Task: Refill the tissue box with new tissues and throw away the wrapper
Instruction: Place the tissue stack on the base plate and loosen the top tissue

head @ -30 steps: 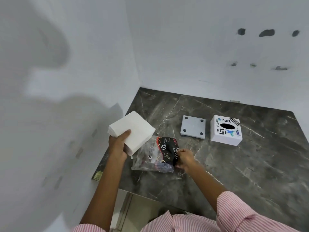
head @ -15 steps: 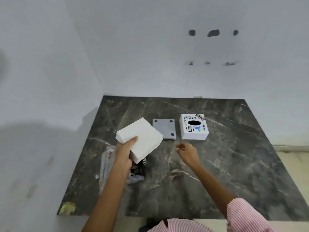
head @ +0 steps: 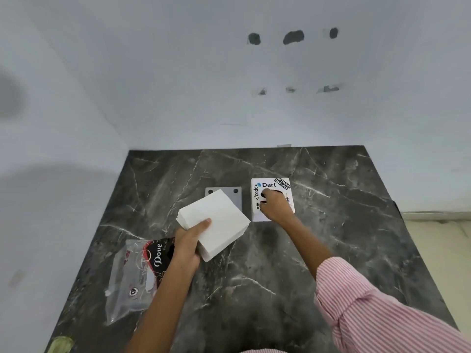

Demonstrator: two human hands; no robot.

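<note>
Thick white tissue stack [head: 216, 220], square, edges slightly fanned
</note>
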